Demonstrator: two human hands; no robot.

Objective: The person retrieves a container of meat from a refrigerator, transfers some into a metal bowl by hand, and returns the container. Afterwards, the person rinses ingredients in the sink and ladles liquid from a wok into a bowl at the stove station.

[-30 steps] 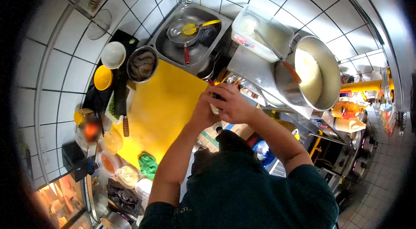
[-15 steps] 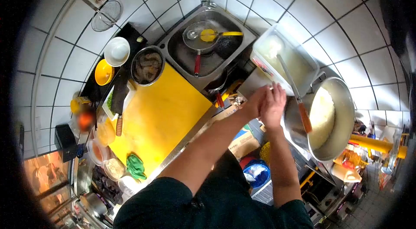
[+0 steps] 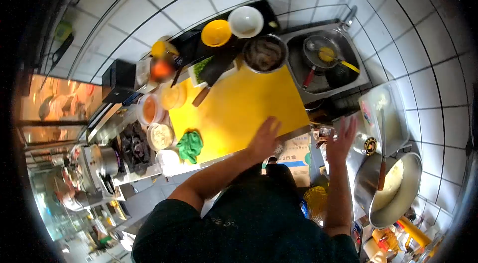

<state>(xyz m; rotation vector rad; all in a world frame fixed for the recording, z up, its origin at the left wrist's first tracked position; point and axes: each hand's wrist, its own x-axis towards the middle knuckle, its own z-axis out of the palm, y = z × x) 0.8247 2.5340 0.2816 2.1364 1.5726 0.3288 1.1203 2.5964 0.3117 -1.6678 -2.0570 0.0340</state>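
Note:
My left hand (image 3: 264, 139) is held over the near right edge of the yellow cutting board (image 3: 234, 108), fingers apart and holding nothing. To the right, my right hand (image 3: 341, 141) is raised with its fingers spread, beside a round black-lidded jar (image 3: 367, 145) and left of the big metal pot (image 3: 366, 178). On the board's far side lie a cleaver (image 3: 215, 71) with a wooden handle and a metal bowl (image 3: 265, 54) of dark, wet-looking food. A crumpled green cloth (image 3: 189, 146) rests at the board's near left corner.
The sink (image 3: 318, 46) at the back holds a strainer (image 3: 314, 51). A clear plastic tub (image 3: 386, 113) stands at the right, a wooden-handled ladle (image 3: 382, 168) reaching from it over the pot. Yellow (image 3: 216, 33) and white bowls (image 3: 246, 21) stand along the wall; several food containers line the left.
My hands, together near the tub before, have come apart; the left is now by the board. The view has turned left, showing more of the counter on that side.

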